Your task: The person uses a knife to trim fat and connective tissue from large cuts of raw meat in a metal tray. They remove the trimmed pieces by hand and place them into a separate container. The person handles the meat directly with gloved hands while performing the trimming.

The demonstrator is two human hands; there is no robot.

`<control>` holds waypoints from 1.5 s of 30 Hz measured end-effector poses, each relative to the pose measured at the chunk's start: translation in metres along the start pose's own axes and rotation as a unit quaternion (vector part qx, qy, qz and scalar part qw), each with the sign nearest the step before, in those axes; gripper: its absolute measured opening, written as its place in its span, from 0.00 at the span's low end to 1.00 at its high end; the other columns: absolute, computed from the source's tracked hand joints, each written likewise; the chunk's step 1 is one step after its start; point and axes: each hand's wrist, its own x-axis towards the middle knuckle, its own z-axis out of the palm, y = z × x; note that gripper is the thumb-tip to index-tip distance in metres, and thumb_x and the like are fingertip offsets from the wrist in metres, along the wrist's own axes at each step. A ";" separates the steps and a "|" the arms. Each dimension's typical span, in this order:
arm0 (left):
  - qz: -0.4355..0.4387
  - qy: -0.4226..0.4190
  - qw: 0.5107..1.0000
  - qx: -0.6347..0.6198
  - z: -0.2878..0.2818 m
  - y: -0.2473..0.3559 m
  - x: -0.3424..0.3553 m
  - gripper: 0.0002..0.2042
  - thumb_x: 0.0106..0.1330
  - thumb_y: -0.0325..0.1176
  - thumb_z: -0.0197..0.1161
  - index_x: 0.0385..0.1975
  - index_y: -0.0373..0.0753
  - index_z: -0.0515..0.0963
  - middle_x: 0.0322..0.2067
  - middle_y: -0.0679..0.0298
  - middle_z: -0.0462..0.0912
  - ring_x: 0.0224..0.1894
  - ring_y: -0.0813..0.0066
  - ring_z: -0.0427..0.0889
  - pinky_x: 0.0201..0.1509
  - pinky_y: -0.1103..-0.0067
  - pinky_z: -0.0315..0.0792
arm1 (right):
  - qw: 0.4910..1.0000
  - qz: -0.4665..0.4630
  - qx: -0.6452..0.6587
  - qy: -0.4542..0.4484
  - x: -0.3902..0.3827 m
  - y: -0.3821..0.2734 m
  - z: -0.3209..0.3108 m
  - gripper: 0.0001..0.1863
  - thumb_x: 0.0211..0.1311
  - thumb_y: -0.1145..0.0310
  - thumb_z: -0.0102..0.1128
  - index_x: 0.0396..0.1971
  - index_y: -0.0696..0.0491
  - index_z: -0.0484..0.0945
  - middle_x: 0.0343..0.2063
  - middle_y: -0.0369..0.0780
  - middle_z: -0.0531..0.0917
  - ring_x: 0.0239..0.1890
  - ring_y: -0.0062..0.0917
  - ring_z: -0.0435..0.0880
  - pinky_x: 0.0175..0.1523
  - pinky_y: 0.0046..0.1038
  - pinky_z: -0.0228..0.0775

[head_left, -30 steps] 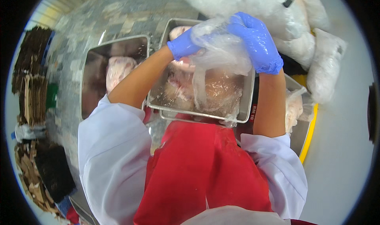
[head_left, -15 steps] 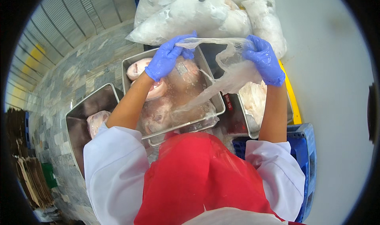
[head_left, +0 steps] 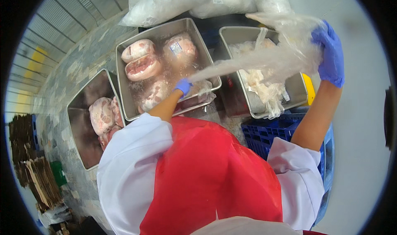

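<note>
A torn clear plastic bag (head_left: 285, 55) stretches across in front of me. Raised at the right, my right hand (head_left: 329, 55), in a blue glove, is closed on the bunched bag. The bag's other end narrows to my left hand (head_left: 183, 86), gloved and closed at the near right part of a steel tub (head_left: 140, 38). In that tub lie several pieces of wrapped pink meat in cloudy liquid, among them a cut piece (head_left: 143, 67) and a labelled piece (head_left: 180, 47). Some plastic hangs over the tub's near rim, beside my left hand.
At the left, another steel tub (head_left: 80, 131) holds wrapped meat (head_left: 103, 115). A steel tub (head_left: 297, 90) at the right contains crumpled wrappers (head_left: 264, 90), with a blue plastic pallet (head_left: 264, 135) below it. Large filled bags (head_left: 169, 5) are heaped at the far side.
My right hand has swung right with the bag. My left hand has come down to the middle tub's near side. The bag now stretches between them, and my view has shifted.
</note>
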 end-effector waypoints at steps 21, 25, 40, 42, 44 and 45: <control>0.544 0.233 0.731 0.339 -0.161 0.493 -0.124 0.15 0.48 0.40 0.65 0.35 0.43 0.86 0.30 0.56 0.86 0.33 0.58 0.86 0.38 0.68 0.78 | 0.930 -0.259 -0.260 -0.027 0.020 0.221 0.029 0.20 0.63 0.59 0.63 0.45 0.60 0.80 0.43 0.47 0.84 0.47 0.37 0.81 0.55 0.35 0.70; 0.628 0.090 0.720 0.281 -0.184 0.474 -0.123 0.18 0.55 0.43 0.62 0.40 0.39 0.83 0.35 0.52 0.84 0.37 0.55 0.84 0.42 0.67 0.78 | 0.931 0.002 -0.350 0.105 0.023 0.245 -0.092 0.18 0.66 0.61 0.58 0.46 0.61 0.80 0.39 0.46 0.85 0.42 0.33 0.82 0.49 0.34 0.74; -0.083 0.006 0.996 -0.024 -0.158 -0.228 -0.078 0.18 0.65 0.43 0.53 0.46 0.36 0.79 0.47 0.43 0.79 0.51 0.48 0.78 0.59 0.65 0.71 | 0.738 0.665 -0.114 0.010 0.036 0.360 -0.303 0.18 0.64 0.57 0.60 0.49 0.48 0.75 0.45 0.41 0.80 0.42 0.29 0.79 0.50 0.31 0.74; -0.271 0.038 0.961 -0.044 -0.103 -0.292 -0.092 0.23 0.63 0.48 0.56 0.49 0.36 0.78 0.50 0.41 0.78 0.54 0.48 0.78 0.62 0.65 0.70 | 0.728 0.653 -0.210 0.009 0.016 0.392 -0.190 0.17 0.60 0.52 0.62 0.44 0.44 0.75 0.28 0.34 0.74 0.30 0.24 0.71 0.34 0.26 0.64; -0.297 0.091 0.951 -0.003 -0.064 -0.299 -0.109 0.25 0.64 0.49 0.55 0.51 0.34 0.77 0.54 0.40 0.76 0.57 0.47 0.75 0.64 0.63 0.68 | 0.731 0.578 -0.359 -0.053 0.019 0.380 -0.050 0.18 0.59 0.52 0.64 0.45 0.43 0.77 0.30 0.31 0.73 0.29 0.20 0.69 0.30 0.24 0.61; -0.248 0.037 0.967 0.040 -0.057 -0.289 -0.090 0.26 0.64 0.48 0.54 0.52 0.33 0.77 0.55 0.40 0.75 0.58 0.46 0.75 0.64 0.62 0.67 | 0.754 0.500 -0.415 -0.097 0.016 0.384 -0.047 0.17 0.60 0.55 0.64 0.45 0.47 0.79 0.29 0.31 0.76 0.28 0.18 0.70 0.30 0.25 0.63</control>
